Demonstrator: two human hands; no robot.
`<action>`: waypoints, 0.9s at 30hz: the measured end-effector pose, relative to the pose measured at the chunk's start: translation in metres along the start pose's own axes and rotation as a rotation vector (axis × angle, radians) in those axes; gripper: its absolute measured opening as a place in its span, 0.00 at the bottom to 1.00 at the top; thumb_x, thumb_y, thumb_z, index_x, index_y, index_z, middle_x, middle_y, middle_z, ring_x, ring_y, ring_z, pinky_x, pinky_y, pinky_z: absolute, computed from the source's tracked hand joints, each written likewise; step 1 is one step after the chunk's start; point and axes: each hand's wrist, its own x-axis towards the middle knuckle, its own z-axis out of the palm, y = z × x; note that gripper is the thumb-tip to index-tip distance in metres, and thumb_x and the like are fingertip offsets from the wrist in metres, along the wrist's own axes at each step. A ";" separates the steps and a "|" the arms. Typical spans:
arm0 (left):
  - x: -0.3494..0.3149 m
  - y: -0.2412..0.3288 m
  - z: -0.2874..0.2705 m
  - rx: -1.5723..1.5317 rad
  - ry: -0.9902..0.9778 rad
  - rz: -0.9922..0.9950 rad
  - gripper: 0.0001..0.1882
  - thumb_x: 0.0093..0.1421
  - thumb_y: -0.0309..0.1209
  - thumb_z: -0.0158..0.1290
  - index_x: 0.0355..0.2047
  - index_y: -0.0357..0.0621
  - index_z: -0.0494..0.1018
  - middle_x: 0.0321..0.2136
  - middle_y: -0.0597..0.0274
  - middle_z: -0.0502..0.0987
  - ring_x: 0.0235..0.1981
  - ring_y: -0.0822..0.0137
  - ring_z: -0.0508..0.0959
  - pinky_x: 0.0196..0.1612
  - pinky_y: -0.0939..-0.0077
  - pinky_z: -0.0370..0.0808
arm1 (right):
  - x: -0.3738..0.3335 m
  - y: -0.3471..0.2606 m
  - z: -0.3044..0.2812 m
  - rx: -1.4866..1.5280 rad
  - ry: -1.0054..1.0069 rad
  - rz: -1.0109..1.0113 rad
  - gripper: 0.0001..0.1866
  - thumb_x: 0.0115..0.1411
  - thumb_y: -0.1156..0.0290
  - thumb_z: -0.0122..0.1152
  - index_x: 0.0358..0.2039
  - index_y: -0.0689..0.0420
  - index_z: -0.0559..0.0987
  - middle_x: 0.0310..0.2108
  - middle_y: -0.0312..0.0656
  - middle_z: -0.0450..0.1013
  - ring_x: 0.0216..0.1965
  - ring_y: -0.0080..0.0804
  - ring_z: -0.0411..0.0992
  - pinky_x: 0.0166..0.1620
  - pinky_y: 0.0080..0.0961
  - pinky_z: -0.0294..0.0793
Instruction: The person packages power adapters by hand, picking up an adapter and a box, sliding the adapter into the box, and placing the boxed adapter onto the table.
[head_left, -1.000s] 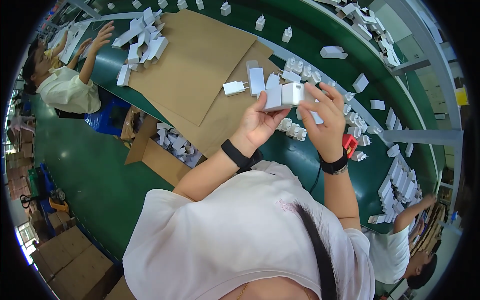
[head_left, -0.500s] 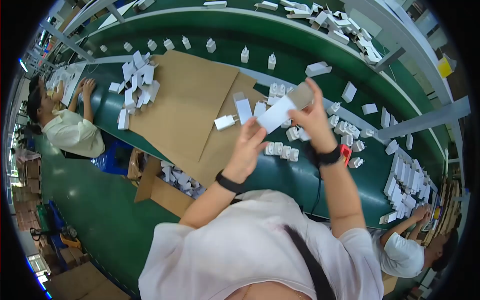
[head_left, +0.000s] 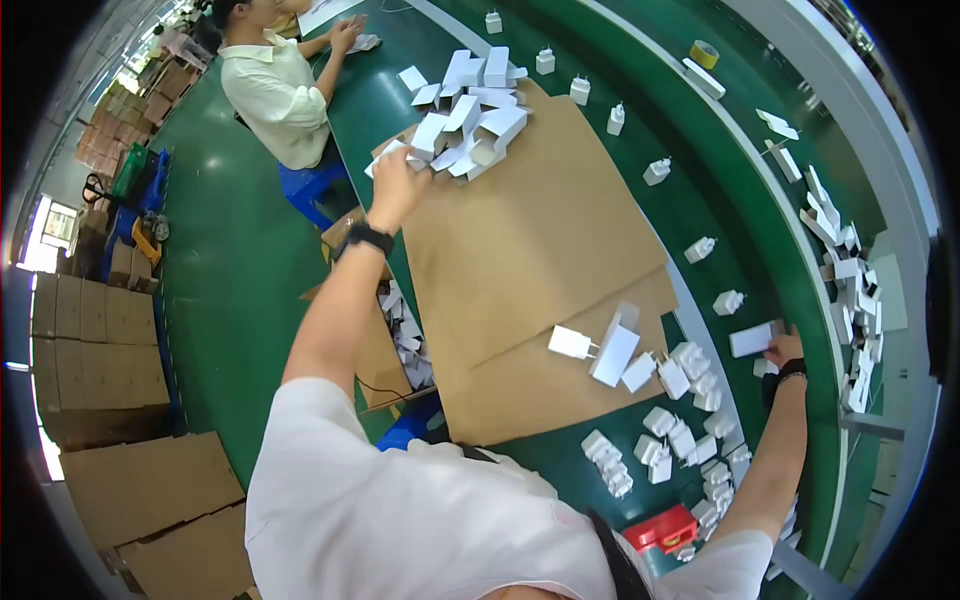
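Note:
My left hand [head_left: 398, 190] reaches to the far left, its fingers closed on a small white box [head_left: 385, 158] at the near edge of a pile of white boxes [head_left: 472, 115]. Out to the right, my right hand [head_left: 787, 348] grips the end of another white box [head_left: 752, 340] over the green conveyor belt [head_left: 690, 195]. On the brown cardboard sheet [head_left: 530, 240] lie a white plug charger [head_left: 571, 342] and an open white box [head_left: 614, 355]. More white chargers [head_left: 672, 378] stand in clusters beside them.
Spaced white chargers [head_left: 657, 171] stand along the belt. A red object [head_left: 660, 528] lies near my body. Below the table edge, a carton [head_left: 385, 350] holds white boxes. A co-worker [head_left: 275, 95] sits at the far left. More boxes [head_left: 855, 300] lie beyond the belt.
My view has swung left. My left hand has let go of the box held between both hands and gone to the pile; my right hand has carried a box out to the belt.

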 end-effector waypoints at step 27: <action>0.036 0.029 0.007 -0.101 -0.396 -0.101 0.37 0.37 0.42 0.67 0.47 0.39 0.70 0.40 0.52 0.76 0.42 0.63 0.76 0.44 0.73 0.71 | -0.167 -0.101 -0.027 0.039 0.217 -0.534 0.25 0.47 0.70 0.62 0.46 0.62 0.68 0.32 0.40 0.72 0.33 0.27 0.71 0.39 0.22 0.70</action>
